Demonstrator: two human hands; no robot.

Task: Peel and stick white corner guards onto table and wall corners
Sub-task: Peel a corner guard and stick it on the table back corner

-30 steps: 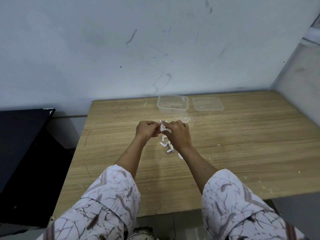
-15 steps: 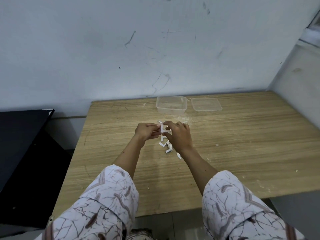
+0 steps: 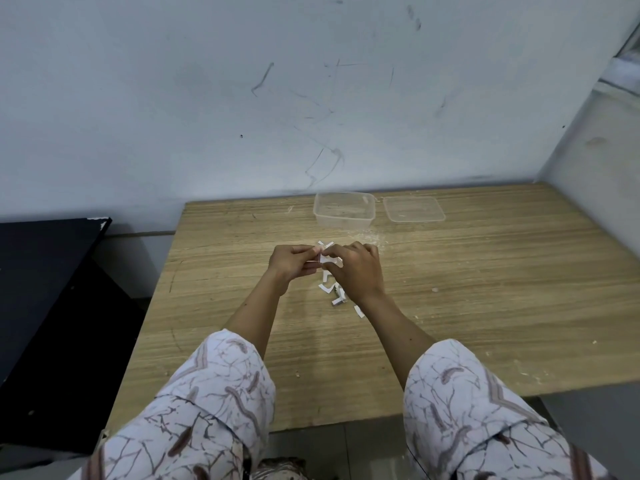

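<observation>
Both my hands meet above the middle of the wooden table (image 3: 485,289). My left hand (image 3: 292,263) and my right hand (image 3: 356,268) pinch one small white corner guard (image 3: 325,258) between their fingertips. Several more white corner guards (image 3: 334,291) lie loose on the table just below and partly under my right hand. The grey scuffed wall (image 3: 311,98) rises behind the table, and a second wall (image 3: 602,150) meets it at the right.
A clear plastic container (image 3: 344,208) stands at the table's back edge, with its flat lid (image 3: 414,208) beside it on the right. A black cabinet (image 3: 45,306) stands left of the table. Crumbs dot the tabletop.
My hands stay together over the same spot, fingers shifting slightly on the white guard. The view has barely moved.
</observation>
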